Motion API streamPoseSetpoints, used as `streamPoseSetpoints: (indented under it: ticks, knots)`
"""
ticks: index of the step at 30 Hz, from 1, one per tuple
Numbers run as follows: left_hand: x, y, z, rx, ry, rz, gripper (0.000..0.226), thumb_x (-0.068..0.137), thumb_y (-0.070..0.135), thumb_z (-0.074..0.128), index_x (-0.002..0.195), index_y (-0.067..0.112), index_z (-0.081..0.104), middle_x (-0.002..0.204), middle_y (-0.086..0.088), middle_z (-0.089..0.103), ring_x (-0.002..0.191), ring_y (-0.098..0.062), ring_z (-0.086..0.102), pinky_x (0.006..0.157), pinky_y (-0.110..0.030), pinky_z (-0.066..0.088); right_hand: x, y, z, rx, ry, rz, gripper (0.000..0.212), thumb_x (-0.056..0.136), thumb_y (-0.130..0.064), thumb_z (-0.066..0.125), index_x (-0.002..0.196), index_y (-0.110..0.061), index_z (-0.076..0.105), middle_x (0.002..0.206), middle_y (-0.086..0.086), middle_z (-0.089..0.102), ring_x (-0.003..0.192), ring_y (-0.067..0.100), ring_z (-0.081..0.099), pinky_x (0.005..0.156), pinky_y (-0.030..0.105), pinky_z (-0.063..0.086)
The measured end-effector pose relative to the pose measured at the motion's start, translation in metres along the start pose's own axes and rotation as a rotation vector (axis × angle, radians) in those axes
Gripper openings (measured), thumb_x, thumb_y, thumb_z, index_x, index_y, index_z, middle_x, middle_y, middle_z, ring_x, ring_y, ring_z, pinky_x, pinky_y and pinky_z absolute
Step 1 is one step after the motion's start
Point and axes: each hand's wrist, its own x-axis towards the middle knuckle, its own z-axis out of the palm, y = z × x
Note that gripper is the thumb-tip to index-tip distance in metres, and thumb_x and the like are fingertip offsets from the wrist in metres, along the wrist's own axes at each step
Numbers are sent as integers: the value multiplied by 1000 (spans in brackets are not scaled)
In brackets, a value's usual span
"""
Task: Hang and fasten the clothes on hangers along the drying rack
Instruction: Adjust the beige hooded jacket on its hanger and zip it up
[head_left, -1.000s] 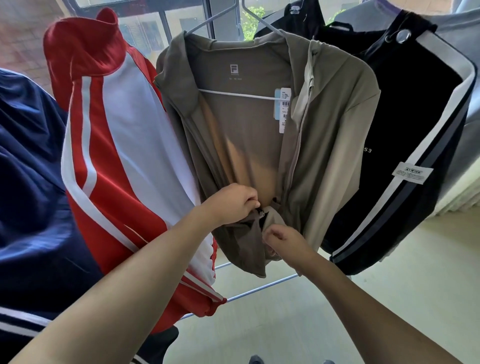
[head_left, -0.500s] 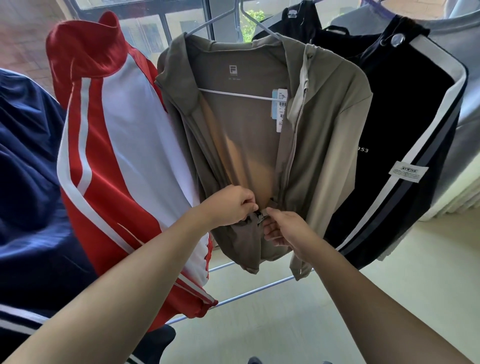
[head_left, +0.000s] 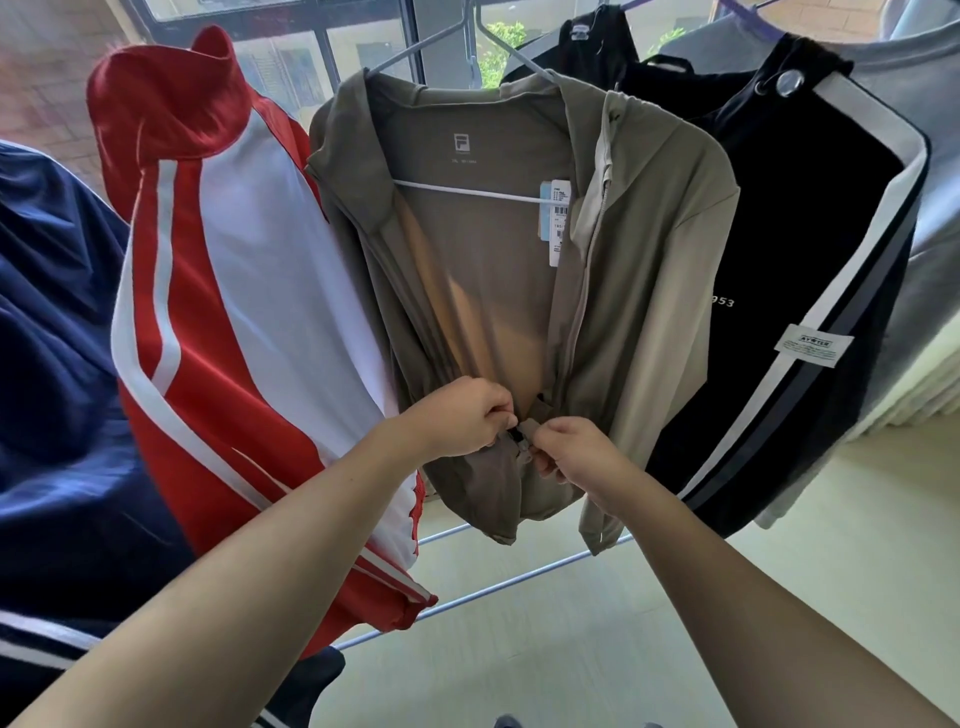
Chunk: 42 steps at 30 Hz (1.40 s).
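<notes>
The olive jacket (head_left: 519, 291) hangs open on a white hanger (head_left: 467, 191) at frame centre. At its hem, the left hand (head_left: 462, 415) and right hand (head_left: 576, 449) each pinch one zipper end (head_left: 519, 435). Risk: misaligned halves jam the slider; downward pull may drag the jacket off the hanger.

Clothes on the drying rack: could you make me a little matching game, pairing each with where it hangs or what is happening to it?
Things:
1. red and white striped track jacket
2. olive-green zip-up jacket
3. black jacket with white stripes
4. white plastic hanger

States:
A. far right of the three jackets
B. inside the open front
C. held at the hem by both hands
D. left of the olive one

Pairs: 1-D, 2-C, 3-A, 4-B
</notes>
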Motion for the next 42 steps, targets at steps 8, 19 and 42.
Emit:
streamPoseSetpoints:
  ticks: [8, 19, 42]
  knots:
    - [6, 4, 8, 106, -11, 68, 18, 99, 25, 54, 94, 13, 66, 85, -3, 67, 79, -20, 60, 73, -39, 51, 1, 21, -1, -52, 69, -103, 27, 86, -17, 57, 61, -10, 49, 59, 9, 37, 58, 18, 34, 59, 32, 28]
    - [5, 1, 8, 53, 35, 60, 18, 99, 25, 55, 83, 18, 60, 82, -3, 67, 77, -20, 61, 70, -37, 50, -6, 20, 2, 131, -33, -39, 29, 99, -20, 52, 76, -6, 62, 56, -1, 55, 43, 2, 46, 43, 12, 36]
    - [0, 8, 10, -145, 31, -83, 19, 98, 25, 58, 87, 10, 60, 76, 0, 58, 67, -13, 49, 61, -28, 40, -2, 19, 8, 11, 206, -170, 35, 97, -26, 52, 65, -10, 50, 60, 3, 47, 60, 15, 44, 58, 30, 36]
